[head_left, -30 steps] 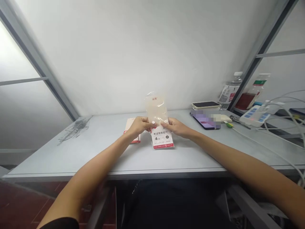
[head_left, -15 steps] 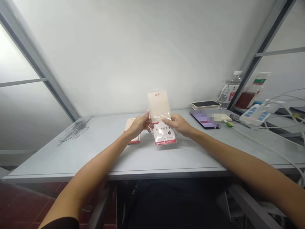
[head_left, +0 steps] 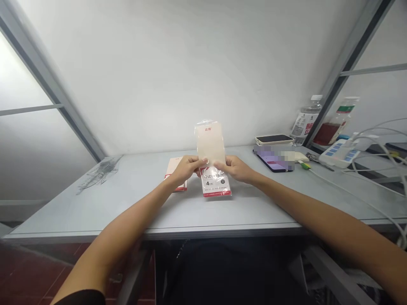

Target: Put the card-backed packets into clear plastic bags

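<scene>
Between both hands a ruler set packet (head_left: 210, 144) is held up above the desk, tilted back. It is a clear plastic sleeve with a cream card and a white and red printed label at its lower end. My left hand (head_left: 187, 168) grips its left edge, thumb on the front. On the opposite edge, my right hand (head_left: 238, 168) pinches it with the thumb also in front. Behind my left hand lie similar cream and red packets (head_left: 172, 166) on the desk, partly covered by that hand; how many is unclear.
On the grey desk (head_left: 133, 212), two phones, one dark-screened (head_left: 275, 139) and one lit (head_left: 270, 160), lie at the right. Farther right are a clear bottle (head_left: 305, 120), a bottle of dark red liquid (head_left: 333, 123), a power strip (head_left: 340, 152) and cables. Grey scribble-like marks (head_left: 101, 173) show at the left.
The packet has shifted slightly left and down and stands straighter. My left hand's thumb has come onto the packet's front, where before its fingers were at the edge.
</scene>
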Tool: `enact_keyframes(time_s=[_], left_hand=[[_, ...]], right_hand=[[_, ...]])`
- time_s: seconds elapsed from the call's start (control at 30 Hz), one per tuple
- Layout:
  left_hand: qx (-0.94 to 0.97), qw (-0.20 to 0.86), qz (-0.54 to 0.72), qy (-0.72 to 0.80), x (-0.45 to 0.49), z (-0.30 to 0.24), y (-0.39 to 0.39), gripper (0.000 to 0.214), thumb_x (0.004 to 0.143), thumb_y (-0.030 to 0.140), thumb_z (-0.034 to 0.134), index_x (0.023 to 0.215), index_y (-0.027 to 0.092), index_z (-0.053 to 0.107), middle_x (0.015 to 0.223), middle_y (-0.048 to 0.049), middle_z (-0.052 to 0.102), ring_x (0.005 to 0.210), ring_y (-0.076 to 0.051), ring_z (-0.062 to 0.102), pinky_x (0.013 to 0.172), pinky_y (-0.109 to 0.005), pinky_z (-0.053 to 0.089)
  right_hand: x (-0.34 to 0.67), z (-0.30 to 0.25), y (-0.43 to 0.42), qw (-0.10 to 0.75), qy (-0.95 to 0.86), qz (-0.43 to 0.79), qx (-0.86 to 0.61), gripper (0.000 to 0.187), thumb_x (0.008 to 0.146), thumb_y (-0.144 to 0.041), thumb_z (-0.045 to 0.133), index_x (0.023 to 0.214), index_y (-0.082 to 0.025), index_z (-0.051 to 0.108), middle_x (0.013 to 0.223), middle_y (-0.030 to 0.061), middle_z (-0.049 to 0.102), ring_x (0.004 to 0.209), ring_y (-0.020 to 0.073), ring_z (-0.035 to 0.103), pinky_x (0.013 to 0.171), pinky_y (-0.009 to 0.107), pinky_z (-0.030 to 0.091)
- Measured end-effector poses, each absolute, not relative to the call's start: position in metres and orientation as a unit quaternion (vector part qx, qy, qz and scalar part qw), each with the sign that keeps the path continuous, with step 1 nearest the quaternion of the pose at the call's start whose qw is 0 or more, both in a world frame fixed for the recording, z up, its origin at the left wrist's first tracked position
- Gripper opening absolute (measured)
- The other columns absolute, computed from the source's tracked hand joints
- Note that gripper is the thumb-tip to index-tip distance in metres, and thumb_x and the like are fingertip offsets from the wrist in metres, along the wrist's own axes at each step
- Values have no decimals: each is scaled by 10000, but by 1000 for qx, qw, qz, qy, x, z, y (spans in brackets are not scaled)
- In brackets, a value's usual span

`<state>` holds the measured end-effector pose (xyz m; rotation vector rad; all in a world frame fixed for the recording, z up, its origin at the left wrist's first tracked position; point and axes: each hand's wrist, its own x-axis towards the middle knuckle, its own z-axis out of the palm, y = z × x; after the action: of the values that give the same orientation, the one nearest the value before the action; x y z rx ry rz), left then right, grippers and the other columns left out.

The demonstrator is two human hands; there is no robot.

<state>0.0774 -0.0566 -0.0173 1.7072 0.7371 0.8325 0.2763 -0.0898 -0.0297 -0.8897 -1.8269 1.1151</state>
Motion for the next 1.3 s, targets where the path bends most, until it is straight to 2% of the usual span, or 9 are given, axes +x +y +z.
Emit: enact_keyframes(time_s=[0.2, 0.3, 0.43, 0.63, 0.83, 0.93, 1.07, 1.17, 1.3], left_hand=[[701, 502, 381, 333, 79, -15, -58, 363, 714, 420, 619, 523, 116, 565, 508, 2, 513, 490, -79, 470, 519, -237, 399], [695, 483, 396, 357, 79, -15, -59, 357, 699, 417, 625, 516, 121, 545, 497, 10, 499, 489, -83, 471, 510, -234, 383], [696, 477, 396, 362, 79, -15, -59, 366, 697, 429, 622, 520, 122, 529, 510, 9, 500, 496, -83, 469, 505, -230, 374], [728, 453, 352, 376, 78, -14, -59, 402, 732, 507, 566, 590, 131, 545, 548, 2, 509, 497, -78, 466, 486, -220, 380], [770, 332, 285, 464, 74, -21, -56, 504, 723, 626, 486, 531, 160, 497, 515, -9, 520, 416, -98, 469, 443, -245, 364], [791, 252, 251, 497, 72, -27, -51, 547, 716, 664, 454, 459, 181, 423, 456, -10, 455, 389, -113, 429, 426, -260, 289], [787, 166, 198, 561, 66, -27, -44, 596, 633, 677, 540, 396, 202, 269, 397, -11, 329, 403, -152, 425, 449, -278, 235], [764, 133, 131, 617, 57, -18, -40, 578, 557, 664, 610, 401, 204, 296, 411, -37, 389, 489, -215, 508, 482, -291, 284], [734, 98, 51, 671, 41, -5, -35, 515, 508, 651, 643, 469, 197, 402, 490, -69, 492, 658, -281, 575, 567, -311, 354]], right_hand=[[273, -27, -94, 377, -734, 436, -359, 390, 792, -513, 533, 814, -135, 624, 766, 56, 668, 672, 166, 615, 583, 273, 479], [271, -28, -94, 365, -739, 431, -367, 418, 778, -541, 533, 741, -131, 604, 683, 48, 648, 567, 136, 579, 511, 254, 466], [270, -27, -95, 361, -737, 430, -376, 444, 756, -563, 548, 728, -123, 598, 658, 48, 638, 538, 122, 563, 493, 243, 467], [273, -26, -93, 349, -740, 395, -418, 430, 784, -549, 514, 696, -136, 592, 634, 36, 634, 499, 110, 552, 442, 216, 409], [276, -28, -86, 299, -724, 405, -473, 453, 766, -578, 515, 690, -143, 614, 614, 45, 660, 444, 116, 555, 416, 221, 366], [279, -30, -84, 262, -719, 408, -497, 444, 759, -594, 515, 760, -162, 616, 674, 49, 684, 426, 121, 555, 418, 237, 367], [286, -33, -81, 173, -703, 351, -595, 572, 749, -614, 519, 1080, -149, 565, 668, 55, 682, 422, 149, 561, 474, 280, 409], [292, -32, -77, 150, -705, 270, -638, 675, 769, -616, 482, 1250, -142, 464, 725, 65, 686, 490, 171, 589, 556, 305, 436], [304, -30, -71, 119, -720, 148, -667, 549, 811, -573, 430, 1197, -192, 516, 947, 93, 674, 794, 224, 631, 692, 315, 438]])
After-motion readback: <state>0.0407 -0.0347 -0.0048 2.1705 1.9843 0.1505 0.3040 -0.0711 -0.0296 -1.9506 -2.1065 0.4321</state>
